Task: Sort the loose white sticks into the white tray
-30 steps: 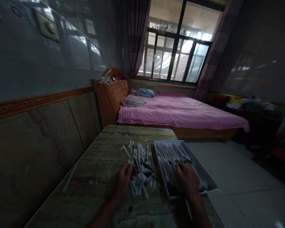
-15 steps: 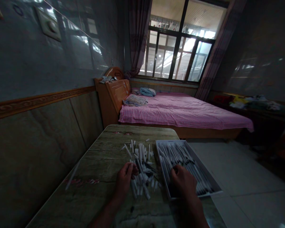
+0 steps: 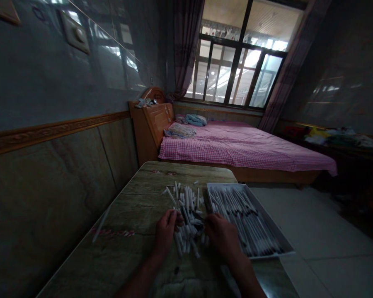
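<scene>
On the table lies a loose pile of short white tubes [image 3: 189, 198], with some dark pieces among them. My left hand [image 3: 166, 229] is at the pile's left side, thumb and fingers pinched together; what they hold is too small to make out. My right hand [image 3: 224, 236] is over the pile's right side, fingers curled in and slightly blurred, their grip hidden. Beside it stands a shallow white box [image 3: 272, 221] filled with rows of thin, pale sticks [image 3: 251, 227] with dark ends.
The marble-patterned table [image 3: 133, 207] has rounded corners. A long, pale strip [image 3: 101, 223] lies near its left edge, and a small dark bit [image 3: 176, 270] near the front. Beyond are a bed with a pink checked sheet [image 3: 236, 145] and a tiled wall [image 3: 49, 186].
My right hand has moved left, out of the box and over to the pile. My left hand stays pinched at the pile. The view has shifted slightly.
</scene>
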`<state>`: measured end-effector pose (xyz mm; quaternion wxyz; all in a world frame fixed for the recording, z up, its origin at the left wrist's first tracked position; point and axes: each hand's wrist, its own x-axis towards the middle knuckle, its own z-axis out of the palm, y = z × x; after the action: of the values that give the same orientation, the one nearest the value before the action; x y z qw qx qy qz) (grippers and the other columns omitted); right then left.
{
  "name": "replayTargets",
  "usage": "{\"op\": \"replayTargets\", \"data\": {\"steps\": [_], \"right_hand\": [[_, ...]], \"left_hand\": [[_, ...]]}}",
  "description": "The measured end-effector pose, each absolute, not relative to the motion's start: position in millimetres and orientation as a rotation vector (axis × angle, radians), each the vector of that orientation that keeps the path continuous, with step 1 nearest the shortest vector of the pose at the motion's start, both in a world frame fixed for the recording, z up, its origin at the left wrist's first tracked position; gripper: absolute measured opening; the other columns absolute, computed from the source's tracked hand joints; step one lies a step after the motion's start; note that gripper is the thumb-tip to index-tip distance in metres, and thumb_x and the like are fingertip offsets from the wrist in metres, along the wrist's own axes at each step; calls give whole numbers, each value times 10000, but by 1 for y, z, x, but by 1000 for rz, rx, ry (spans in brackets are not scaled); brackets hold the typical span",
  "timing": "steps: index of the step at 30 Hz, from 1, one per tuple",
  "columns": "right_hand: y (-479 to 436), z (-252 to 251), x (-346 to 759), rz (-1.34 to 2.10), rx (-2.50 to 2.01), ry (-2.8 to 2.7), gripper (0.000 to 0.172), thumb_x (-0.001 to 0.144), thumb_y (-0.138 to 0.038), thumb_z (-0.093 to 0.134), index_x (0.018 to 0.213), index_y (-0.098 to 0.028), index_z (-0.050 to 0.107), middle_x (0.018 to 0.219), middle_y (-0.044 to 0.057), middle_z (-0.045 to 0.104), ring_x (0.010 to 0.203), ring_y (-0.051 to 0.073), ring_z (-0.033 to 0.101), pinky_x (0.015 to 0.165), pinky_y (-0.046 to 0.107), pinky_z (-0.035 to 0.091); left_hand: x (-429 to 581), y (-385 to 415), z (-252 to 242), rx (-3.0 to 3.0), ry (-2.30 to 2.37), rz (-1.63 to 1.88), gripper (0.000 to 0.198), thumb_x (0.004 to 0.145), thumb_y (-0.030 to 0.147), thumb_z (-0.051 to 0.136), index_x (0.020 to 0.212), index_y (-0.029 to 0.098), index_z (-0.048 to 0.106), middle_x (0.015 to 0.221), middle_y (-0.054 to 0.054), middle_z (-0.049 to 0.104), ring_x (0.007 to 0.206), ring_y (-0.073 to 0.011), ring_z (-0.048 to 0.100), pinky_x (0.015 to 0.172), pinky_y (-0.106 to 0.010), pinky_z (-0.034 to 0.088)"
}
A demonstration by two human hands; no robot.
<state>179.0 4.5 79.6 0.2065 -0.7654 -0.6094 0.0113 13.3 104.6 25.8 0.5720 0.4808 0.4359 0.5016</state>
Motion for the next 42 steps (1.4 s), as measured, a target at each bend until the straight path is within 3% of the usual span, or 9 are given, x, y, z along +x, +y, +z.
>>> {"op": "replayTargets", "data": {"steps": [6,14,21,31,37,42], "right_hand": [[25,73,138,105,-2247,-1879,116,842,-218,568,876,-230,678,945,42,705,866,204,676,623,243,376],[31,57,127,97,-2318,-1838,193,858,-174,484,968,-176,642,982,98,698,908,236,684,663,274,437],[32,56,129,150,-2366,-1763,203,895,-286,494,951,-152,636,970,129,708,872,260,699,669,298,451],[26,56,134,234,-2359,-1782,209,886,-271,480,985,-163,630,984,111,716,896,254,696,671,285,427],[25,55,137,262,-2377,-1704,161,826,-298,559,902,-186,646,901,88,734,853,252,698,637,276,386],[26,47,140,221,-2281,-1642,113,859,-268,546,855,-207,640,858,45,727,802,197,686,610,245,345]], "left_hand": [[11,107,23,1118,1048,1193,459,696,634,621,749,179,643,634,-40,704,557,-191,673,478,-252,471],[12,107,21,1185,1059,1161,416,729,600,601,733,187,639,625,-34,699,559,-190,663,491,-262,481],[13,107,19,1225,1065,1141,399,748,586,586,722,190,631,643,-43,704,589,-198,675,504,-262,487],[14,110,10,1304,1009,1107,375,757,569,563,727,199,620,655,-39,700,617,-211,675,605,-311,531],[15,109,15,1345,1028,1100,382,758,579,557,711,206,622,640,-37,692,617,-219,674,610,-316,526],[15,109,13,1360,1029,1092,357,777,549,539,726,204,619,668,-45,706,633,-219,677,613,-312,522]]}}
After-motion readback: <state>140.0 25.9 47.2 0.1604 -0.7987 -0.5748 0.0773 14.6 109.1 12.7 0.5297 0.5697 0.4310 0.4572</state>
